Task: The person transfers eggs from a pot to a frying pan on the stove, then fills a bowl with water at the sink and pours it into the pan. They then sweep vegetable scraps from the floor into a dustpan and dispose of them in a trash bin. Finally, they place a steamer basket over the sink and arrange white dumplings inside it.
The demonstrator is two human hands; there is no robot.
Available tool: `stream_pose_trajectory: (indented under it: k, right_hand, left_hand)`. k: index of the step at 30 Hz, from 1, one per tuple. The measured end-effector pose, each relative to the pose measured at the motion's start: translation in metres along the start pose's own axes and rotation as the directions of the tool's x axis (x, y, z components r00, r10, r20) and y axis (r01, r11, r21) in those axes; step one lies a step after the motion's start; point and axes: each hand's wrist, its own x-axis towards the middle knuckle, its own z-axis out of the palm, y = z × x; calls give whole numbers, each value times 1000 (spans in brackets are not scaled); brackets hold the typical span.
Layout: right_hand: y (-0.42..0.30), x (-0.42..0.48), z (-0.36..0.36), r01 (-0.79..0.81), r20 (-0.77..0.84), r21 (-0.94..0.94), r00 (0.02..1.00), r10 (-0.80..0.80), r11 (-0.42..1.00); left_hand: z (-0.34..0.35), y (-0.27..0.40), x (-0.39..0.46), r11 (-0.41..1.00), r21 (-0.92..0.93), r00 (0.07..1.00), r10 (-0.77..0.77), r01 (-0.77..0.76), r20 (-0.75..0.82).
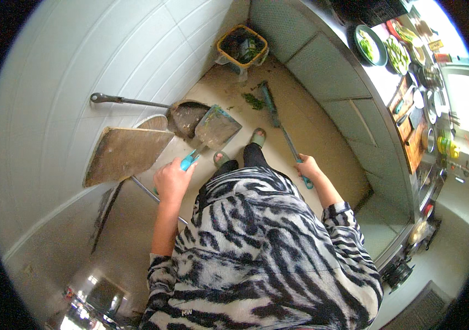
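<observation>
My left hand (173, 178) grips the blue handle of a small dustpan (218, 127), whose dirty pan hangs beside my feet. In my right hand (310, 167) is the blue grip of a long-handled broom (287, 138). The broom's head (269, 103) rests on the tiled floor, beside a small heap of green vegetable scraps (253, 101). A few loose green bits lie around the heap. Past it, in the corner, stands a bin (242, 65) with a yellow rim and a plastic liner, holding some refuse.
A second, dark dustpan (187, 117) with a long handle leans at the left wall near a brown board (125, 154). Cabinets (337, 90) line the right side. On the counter are plates of green vegetables (397, 53), a cutting board (417, 148) and knives.
</observation>
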Motion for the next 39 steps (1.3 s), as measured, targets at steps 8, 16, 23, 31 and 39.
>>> stream_pose_trajectory:
  k: [8, 16, 23, 31, 39]
  right_hand:
    - [-1, 131, 4, 102, -67, -780, 967, -245, 617]
    - [-6, 93, 26, 175, 50, -746, 977, -208, 643]
    - [-41, 51, -18, 165, 34, -601, 983, -181, 782]
    - [-54, 133, -9, 213, 144, -891, 970, -195, 402]
    - [-60, 76, -22, 241, 202, -908, 968, -146, 342]
  left_hand:
    - [12, 6, 10, 999, -29, 999, -33, 34, 36]
    - [33, 17, 2, 993, -99, 998, -65, 66, 15]
    - [50, 12, -3, 995, -79, 998, -61, 62, 14]
    - [50, 3, -11, 998, 17, 998, -58, 57, 30]
    - [65, -5, -14, 994, -43, 995, -96, 98, 39]
